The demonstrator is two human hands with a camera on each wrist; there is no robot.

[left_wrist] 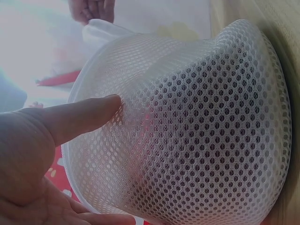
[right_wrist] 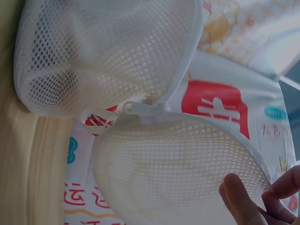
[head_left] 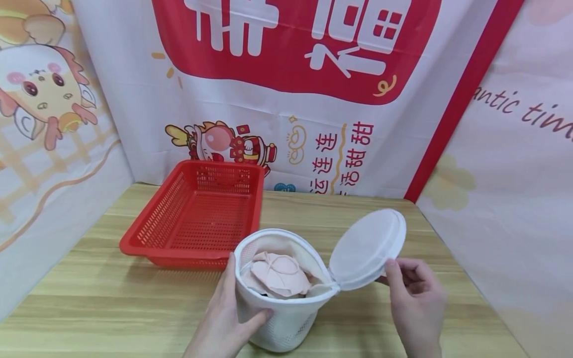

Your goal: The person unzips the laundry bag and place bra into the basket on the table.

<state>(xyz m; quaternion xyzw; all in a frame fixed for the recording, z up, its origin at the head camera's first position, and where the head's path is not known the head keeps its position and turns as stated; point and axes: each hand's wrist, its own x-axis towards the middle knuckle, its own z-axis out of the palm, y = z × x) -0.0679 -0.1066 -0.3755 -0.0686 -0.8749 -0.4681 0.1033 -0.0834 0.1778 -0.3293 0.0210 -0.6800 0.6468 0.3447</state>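
A white mesh laundry bag (head_left: 286, 323) stands upright on the table with its round lid (head_left: 369, 248) swung out to the right. Pale pink, soft cloth pieces (head_left: 279, 273) lie bunched inside, their exact kind unclear. My left hand (head_left: 228, 311) grips the bag's left side; in the left wrist view its thumb (left_wrist: 89, 115) presses the mesh (left_wrist: 201, 122). With thumb and fingers, my right hand (head_left: 416, 298) pinches the lid's outer edge. The right wrist view shows a white zipper pull (right_wrist: 140, 108) at the joint between bag and lid.
Behind the bag on the left sits a red perforated plastic basket (head_left: 192, 253), close to the bag's rim. Printed cloth (head_left: 286, 104) hangs along the back and both sides of the wooden table (head_left: 112, 298).
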